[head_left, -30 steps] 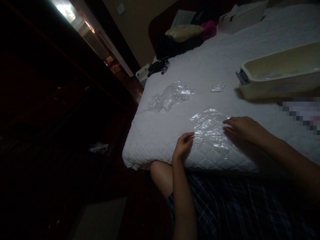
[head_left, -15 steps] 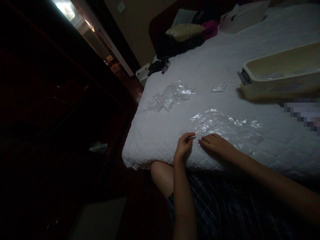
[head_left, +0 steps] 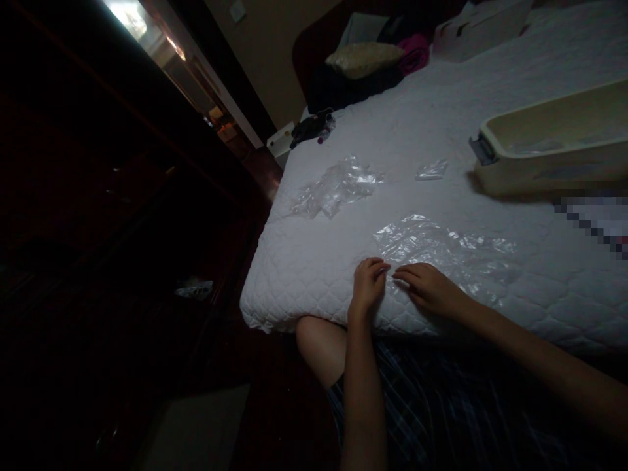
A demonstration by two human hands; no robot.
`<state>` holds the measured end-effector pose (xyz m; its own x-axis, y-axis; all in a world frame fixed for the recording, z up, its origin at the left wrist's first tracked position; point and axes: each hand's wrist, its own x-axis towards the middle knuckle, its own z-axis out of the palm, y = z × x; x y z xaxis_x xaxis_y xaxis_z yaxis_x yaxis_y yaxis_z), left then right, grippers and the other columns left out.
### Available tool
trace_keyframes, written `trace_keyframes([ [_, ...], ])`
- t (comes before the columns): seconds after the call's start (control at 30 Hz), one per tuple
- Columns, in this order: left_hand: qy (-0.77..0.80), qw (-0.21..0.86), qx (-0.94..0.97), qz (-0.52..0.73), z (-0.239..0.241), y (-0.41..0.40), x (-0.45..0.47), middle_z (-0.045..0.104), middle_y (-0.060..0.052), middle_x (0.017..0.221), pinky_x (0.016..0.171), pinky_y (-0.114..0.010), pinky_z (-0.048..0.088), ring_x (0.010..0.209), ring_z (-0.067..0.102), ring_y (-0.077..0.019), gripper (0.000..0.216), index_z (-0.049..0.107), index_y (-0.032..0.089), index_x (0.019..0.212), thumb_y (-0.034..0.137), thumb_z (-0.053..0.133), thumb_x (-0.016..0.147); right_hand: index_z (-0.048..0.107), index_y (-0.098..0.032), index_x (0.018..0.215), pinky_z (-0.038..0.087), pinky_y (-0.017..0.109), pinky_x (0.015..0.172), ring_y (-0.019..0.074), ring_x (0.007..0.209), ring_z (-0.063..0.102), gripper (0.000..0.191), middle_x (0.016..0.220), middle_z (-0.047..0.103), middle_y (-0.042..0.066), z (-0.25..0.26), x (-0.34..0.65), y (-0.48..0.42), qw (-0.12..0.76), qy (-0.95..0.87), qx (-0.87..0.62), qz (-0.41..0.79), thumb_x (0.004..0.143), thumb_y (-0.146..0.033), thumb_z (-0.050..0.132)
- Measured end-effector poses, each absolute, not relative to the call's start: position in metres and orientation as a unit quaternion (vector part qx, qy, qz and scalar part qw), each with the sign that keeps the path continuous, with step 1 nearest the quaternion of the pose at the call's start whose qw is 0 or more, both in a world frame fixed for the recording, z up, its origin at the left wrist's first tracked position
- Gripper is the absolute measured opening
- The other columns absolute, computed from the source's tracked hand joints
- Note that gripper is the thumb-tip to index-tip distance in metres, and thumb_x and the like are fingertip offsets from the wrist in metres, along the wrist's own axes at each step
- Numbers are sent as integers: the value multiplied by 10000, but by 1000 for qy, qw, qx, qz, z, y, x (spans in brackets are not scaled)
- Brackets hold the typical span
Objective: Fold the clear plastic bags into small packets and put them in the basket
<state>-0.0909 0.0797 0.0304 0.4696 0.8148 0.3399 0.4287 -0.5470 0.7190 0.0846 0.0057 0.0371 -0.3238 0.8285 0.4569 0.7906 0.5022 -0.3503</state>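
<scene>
A clear plastic bag (head_left: 441,252) lies flattened on the white quilted mattress (head_left: 417,118) near its front edge. My left hand (head_left: 369,285) rests at the bag's near left corner with its fingers curled onto the plastic. My right hand (head_left: 428,288) lies just to the right of it, fingers bent and pressing on the bag's near edge. The two hands almost touch. Whether either one pinches the plastic is too dark to tell.
A crumpled clear bag (head_left: 336,186) and a small plastic piece (head_left: 432,170) lie farther back. A beige plastic tub (head_left: 554,140) stands at the right. Dark clothes, a pillow (head_left: 363,59) and a box (head_left: 483,29) sit at the far end. Dark floor lies left.
My right hand slid left across the bag from its right side to the near left corner, uncovering the plastic. My left hand shifted slightly right and closed toward it.
</scene>
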Motion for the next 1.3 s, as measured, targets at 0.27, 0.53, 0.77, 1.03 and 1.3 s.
trace_keyframes([
  [0.27,387,306,796,350,31,80,-91,646,-53,1058,970,-377,456,1043,579,-204,125,720,219,919,175,628,847,616,-180,1168,470,426,839,257,976,597,318,1086,649,141,39,84,8,297,-797,-525,12,890,-223,467],
  [0.53,387,316,790,356,33,79,-90,649,-55,1046,964,-370,462,1035,585,-204,99,718,215,913,221,641,850,573,-136,1240,435,457,860,300,1026,579,509,1137,642,177,41,87,6,274,-814,-511,-19,851,-464,578],
  [0.77,389,314,792,350,35,79,-89,656,-54,1043,961,-376,457,1026,589,-205,91,710,210,907,200,647,841,656,-158,1026,457,404,815,243,885,629,262,963,698,127,46,83,5,292,-796,-529,-14,925,-286,451],
  [1.03,387,306,796,351,35,79,-90,668,-49,1021,958,-374,448,1013,592,-210,162,670,216,1001,217,635,843,672,-192,949,527,370,708,219,783,673,264,884,721,91,62,85,14,364,-713,-585,127,903,-292,431],
  [1.3,434,260,786,355,38,77,-79,665,-48,907,867,-344,440,916,588,-203,73,657,198,877,219,587,873,617,-193,1128,526,331,634,205,695,678,327,793,721,55,65,93,24,410,-629,-626,212,871,-342,480],
])
